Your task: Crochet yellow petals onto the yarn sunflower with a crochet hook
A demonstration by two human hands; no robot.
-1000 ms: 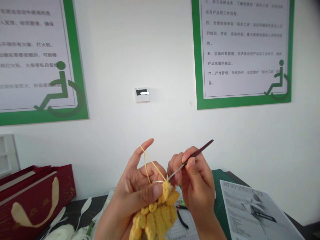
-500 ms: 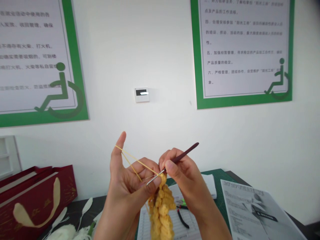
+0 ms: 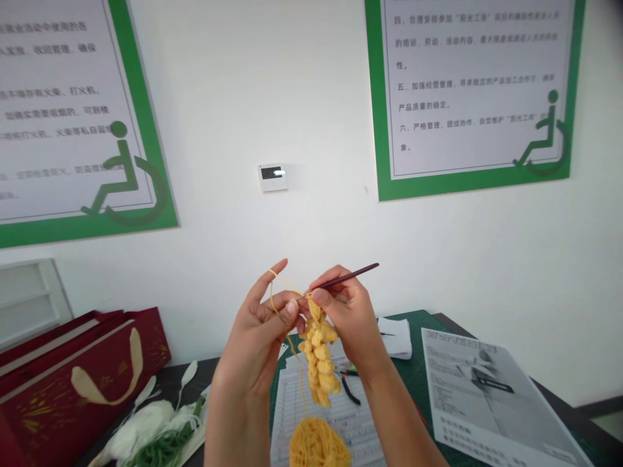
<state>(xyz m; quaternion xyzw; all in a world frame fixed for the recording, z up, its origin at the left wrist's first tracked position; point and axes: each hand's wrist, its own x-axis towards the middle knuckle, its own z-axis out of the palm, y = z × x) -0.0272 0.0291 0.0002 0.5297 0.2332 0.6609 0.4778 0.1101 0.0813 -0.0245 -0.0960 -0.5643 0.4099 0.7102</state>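
Between my hands hangs a yellow crochet piece (image 3: 320,363) with bobbly, petal-like bumps. My right hand (image 3: 351,314) is closed around a dark purple crochet hook (image 3: 353,275), whose tip meets the top of the piece. My left hand (image 3: 267,331) pinches the top edge of the crochet piece between thumb and fingers. Its index finger is raised, with yellow yarn (image 3: 272,285) looped over it. The strand runs down to a yellow ball of yarn (image 3: 320,444) at the bottom of the view.
Printed sheets (image 3: 292,402) and pliers (image 3: 349,391) lie on a green cutting mat (image 3: 418,360). A printed page (image 3: 487,402) is at the right. Left are a dark red gift bag (image 3: 97,383), white yarn (image 3: 146,425) and green yarn (image 3: 165,446). A wall stands behind.
Both hands and the crochet piece sit farther from the camera, and the yarn ball has come into view. My left index finger has tilted to the right. The view has shifted slightly.
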